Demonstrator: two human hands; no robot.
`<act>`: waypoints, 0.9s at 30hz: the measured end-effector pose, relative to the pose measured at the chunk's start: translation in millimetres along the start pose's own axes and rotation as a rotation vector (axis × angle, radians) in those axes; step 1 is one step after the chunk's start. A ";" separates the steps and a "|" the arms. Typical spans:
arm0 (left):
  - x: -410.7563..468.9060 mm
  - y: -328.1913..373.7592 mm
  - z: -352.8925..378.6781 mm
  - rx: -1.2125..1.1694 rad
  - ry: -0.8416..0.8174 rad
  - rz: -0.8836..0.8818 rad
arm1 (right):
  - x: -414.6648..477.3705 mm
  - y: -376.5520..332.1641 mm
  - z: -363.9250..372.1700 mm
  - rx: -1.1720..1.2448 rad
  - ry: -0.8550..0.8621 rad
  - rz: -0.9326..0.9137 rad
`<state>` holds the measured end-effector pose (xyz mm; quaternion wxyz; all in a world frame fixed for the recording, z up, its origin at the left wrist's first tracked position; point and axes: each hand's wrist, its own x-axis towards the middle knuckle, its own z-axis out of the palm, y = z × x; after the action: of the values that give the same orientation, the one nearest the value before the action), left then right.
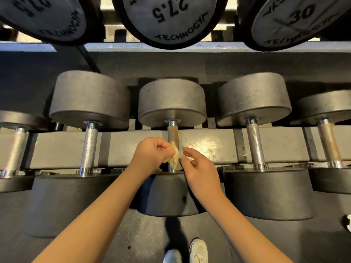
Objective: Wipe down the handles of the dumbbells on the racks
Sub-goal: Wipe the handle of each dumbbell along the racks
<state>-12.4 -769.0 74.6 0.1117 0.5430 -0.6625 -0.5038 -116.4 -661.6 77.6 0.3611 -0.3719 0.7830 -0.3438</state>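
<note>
Five dumbbells [171, 103] on lower rack [209, 147], three dumbbell ends [167, 18] above, one cloth [175, 156], two hands [152, 154] [199, 171], two shoes [198, 251]

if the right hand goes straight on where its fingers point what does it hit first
Most likely the cloth that the left hand holds at the middle handle; the right hand sits close beside it, though depth is unclear.

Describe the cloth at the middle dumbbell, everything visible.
The cloth is a small, crumpled, pale yellowish rag, soft-looking. It is bunched against the lower end of the middle dumbbell's knurled handle, just above the near head. The left hand pinches its left side between thumb and fingers. The right hand has its curled fingers at the cloth's right edge; contact there is unclear.
</note>
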 end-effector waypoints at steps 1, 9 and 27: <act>-0.6 4.9 -0.4 -0.033 -0.007 0.013 | 6.6 -2.0 -3.6 0.092 -0.053 0.001; 4.4 30.1 -9.1 0.045 0.160 0.301 | 49.5 -13.6 -21.5 0.419 -0.094 0.145; 7.1 24.7 -24.4 0.454 0.349 0.427 | 94.8 -13.9 11.9 0.139 0.138 0.065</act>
<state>-13.2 -790.7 102.6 0.2025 0.4811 -0.8270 -0.2089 -145.9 -750.3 53.5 0.3421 -0.2959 0.7918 -0.4104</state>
